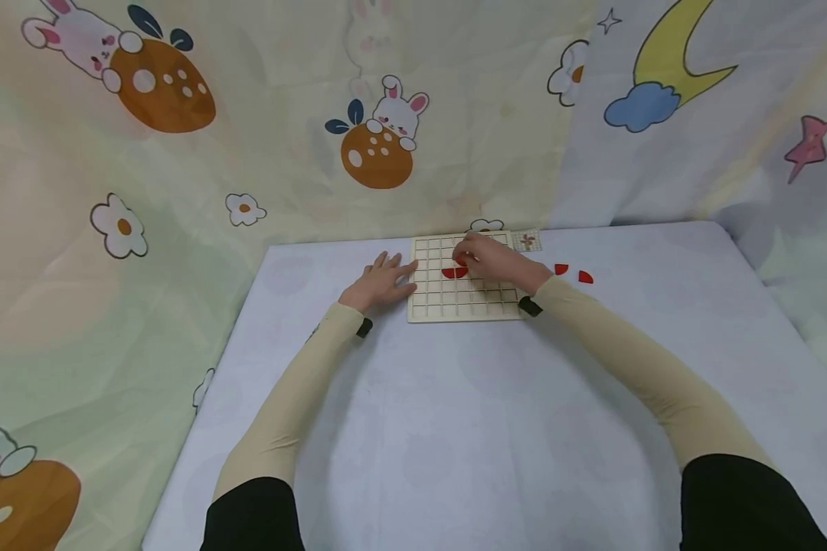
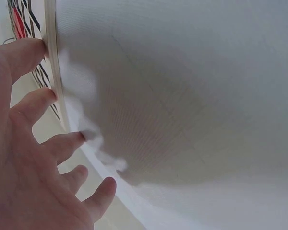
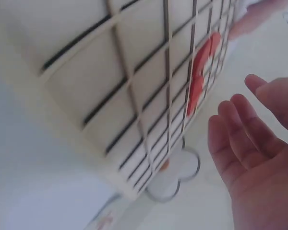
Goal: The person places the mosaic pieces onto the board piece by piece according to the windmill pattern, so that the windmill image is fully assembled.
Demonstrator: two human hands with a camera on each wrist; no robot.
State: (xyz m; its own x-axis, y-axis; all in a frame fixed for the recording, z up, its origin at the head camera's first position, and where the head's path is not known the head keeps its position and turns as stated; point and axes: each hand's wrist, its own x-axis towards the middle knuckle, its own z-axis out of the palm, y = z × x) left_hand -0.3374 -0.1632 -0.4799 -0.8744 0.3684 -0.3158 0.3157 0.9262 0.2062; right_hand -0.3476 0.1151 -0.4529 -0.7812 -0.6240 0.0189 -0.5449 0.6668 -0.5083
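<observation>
A pale board [image 1: 430, 302] ruled into square cells lies at the far side of the table. My left hand [image 1: 379, 283] is spread beside it, thumb and index finger touching its left edge [image 2: 52, 62]. Over the board's upper middle hovers my right hand [image 1: 489, 257]. In the right wrist view, that hand [image 3: 264, 143] has loosely bent fingers apart from the thumb, with nothing seen between them. Red quarter-round pieces [image 1: 448, 273] sit side by side in the cells, and another red piece [image 3: 195, 93] shows near them, partly covered by the right hand in the head view.
Two loose red pieces, one nearer [image 1: 561, 269] and one farther right [image 1: 586, 277], lie right of the board. A small card [image 1: 527, 240] with a red pattern on a grid is at the board's upper right corner. A printed cloth [image 1: 289, 153] hangs behind the white table [image 1: 441, 428].
</observation>
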